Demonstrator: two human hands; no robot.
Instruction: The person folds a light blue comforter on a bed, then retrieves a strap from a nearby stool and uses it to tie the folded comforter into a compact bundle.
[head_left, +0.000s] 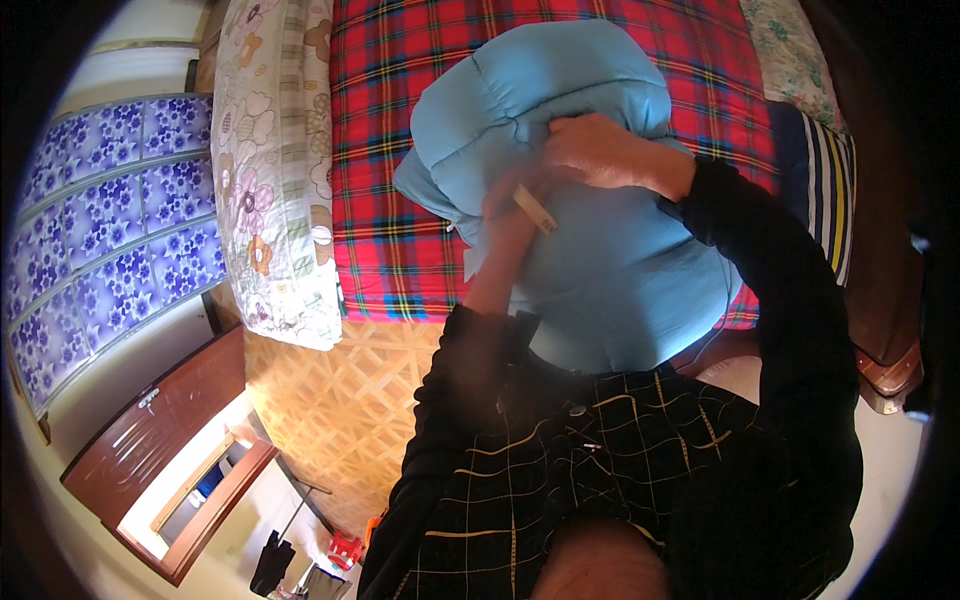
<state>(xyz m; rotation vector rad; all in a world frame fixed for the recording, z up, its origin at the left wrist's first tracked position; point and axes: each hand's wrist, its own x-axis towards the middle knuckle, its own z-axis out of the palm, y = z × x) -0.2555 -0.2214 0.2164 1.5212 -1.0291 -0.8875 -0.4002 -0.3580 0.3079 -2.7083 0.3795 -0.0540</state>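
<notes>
A light blue, quilted, padded cloth item (607, 247) lies bunched in front of me, its near side against my body. Whether it is a jacket or a quilt I cannot tell. My right hand (589, 150) is closed in a fist on its upper middle, gripping a fold of the fabric. Just left of and nearer than that fist is my left hand (511, 196), on the same blue cloth. It is blurred, and its fingers cannot be made out. A narrow cream label strip (535, 211) bearing writing shows beside the left wrist.
The padded item rests on a bed with a red plaid cover (390, 172). Folded floral bedding (259, 180) lies along the left. A striped dark cloth (814, 187) is at the right, by the brown headboard (885, 225). Left are parquet floor (337, 397) and a brown door (161, 427).
</notes>
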